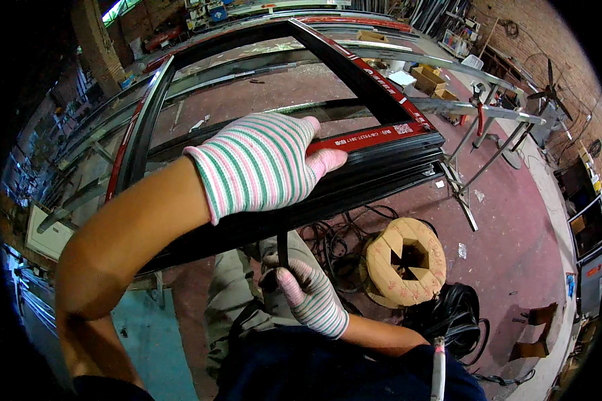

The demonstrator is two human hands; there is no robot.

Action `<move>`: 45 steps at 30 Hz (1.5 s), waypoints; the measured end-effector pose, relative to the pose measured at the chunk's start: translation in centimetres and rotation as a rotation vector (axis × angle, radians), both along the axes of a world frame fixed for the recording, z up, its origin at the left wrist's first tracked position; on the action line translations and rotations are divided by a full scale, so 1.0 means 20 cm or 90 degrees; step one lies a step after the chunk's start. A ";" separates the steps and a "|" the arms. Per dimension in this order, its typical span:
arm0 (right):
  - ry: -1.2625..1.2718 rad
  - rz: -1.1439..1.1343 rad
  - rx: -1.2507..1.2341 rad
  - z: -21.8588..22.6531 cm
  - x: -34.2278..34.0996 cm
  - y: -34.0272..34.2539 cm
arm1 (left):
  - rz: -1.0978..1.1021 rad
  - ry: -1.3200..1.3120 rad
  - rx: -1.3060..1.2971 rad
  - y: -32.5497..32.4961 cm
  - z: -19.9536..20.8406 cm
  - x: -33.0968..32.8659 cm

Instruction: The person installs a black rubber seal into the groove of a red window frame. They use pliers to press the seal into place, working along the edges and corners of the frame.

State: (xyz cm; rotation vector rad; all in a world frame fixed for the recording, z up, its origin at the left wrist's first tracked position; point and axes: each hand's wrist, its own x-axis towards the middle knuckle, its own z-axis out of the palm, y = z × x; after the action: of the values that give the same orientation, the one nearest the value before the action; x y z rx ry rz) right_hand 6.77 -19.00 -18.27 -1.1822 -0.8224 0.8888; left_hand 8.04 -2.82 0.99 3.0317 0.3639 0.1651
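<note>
A dark window frame [341, 63] with red protective film lies across metal rails in front of me, more dark profile stacked under its near side. My left hand [261, 164], in a glove striped green, pink and white, is closed over the near bar. Its thumb rests on the bar's near side, and most of its other fingers are hidden. Below that edge, by my knees, my right hand [311, 297] wears a matching glove. It is closed around a black rubber strip [283, 248] that runs up to the underside of the frame.
A cardboard-sided reel [408, 264] stands on the red floor at right, beside a coiled black strip [451, 314] and loose black loops. Red-handled pliers [479, 113] hang at the rail end near a fan [550, 90]. Cardboard boxes [428, 80] sit farther back.
</note>
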 end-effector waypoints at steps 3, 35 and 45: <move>0.027 0.092 0.010 0.00 -0.08 0.01 | 0.099 0.047 0.073 -0.02 0.06 -0.10; 0.190 0.038 0.108 0.26 -0.21 0.35 | 0.132 0.069 0.108 -0.03 0.04 -0.10; 0.234 0.080 0.137 0.31 -0.23 0.36 | 0.125 0.035 0.030 0.00 0.03 -0.23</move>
State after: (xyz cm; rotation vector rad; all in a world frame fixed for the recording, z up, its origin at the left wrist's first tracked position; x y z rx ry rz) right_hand 2.13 -11.78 -12.00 -0.7555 -0.6757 1.0547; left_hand 3.48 -2.78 1.52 3.0477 0.6719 0.1035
